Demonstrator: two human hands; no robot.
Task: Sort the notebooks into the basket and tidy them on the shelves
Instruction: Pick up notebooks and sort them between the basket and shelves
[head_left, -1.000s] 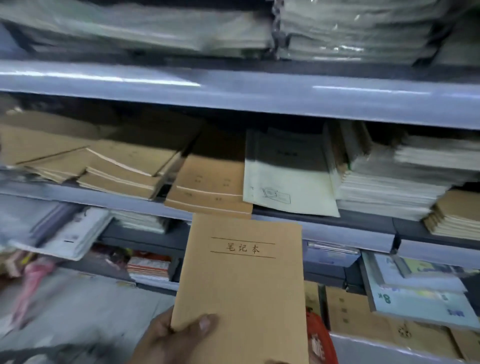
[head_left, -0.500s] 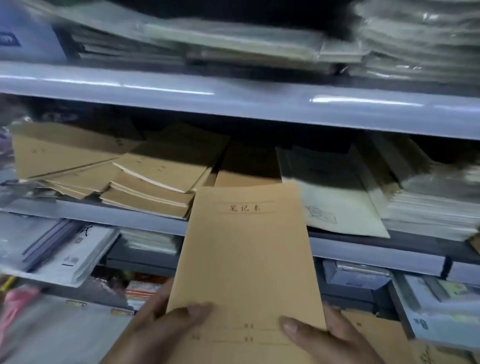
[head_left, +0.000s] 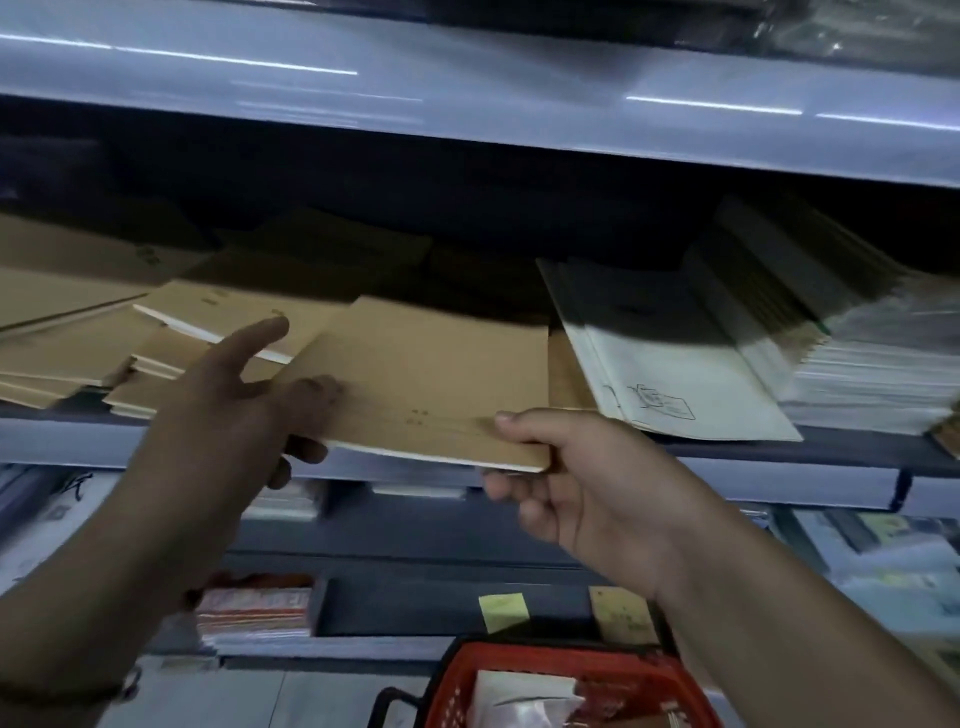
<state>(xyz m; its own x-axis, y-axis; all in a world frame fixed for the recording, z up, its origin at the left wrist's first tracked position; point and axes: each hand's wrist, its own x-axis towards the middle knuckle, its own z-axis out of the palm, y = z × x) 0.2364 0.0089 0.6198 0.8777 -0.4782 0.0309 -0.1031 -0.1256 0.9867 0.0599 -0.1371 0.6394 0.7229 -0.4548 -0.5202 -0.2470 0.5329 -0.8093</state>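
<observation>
- Basket (head_left: 447, 686) in red mesh sits lowest and nearest, below both forearms.
- Right hand (head_left: 587, 493) pinches the kraft notebook (head_left: 431, 384) at its near corner; left hand (head_left: 228, 410) grips the other edge, forefinger stretched out.
- Notebook, upright a second ago, now lies flat, nosing onto the middle shelf (head_left: 779, 452) (shelving looks nearly done).
- Beyond, brown stacks (head_left: 104, 332) lie askew.

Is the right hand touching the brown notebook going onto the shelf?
Touching. The head view shows the right hand pinching the near right corner of the brown notebook, thumb on the cover, fingers underneath. The left hand grips its left edge.
</observation>
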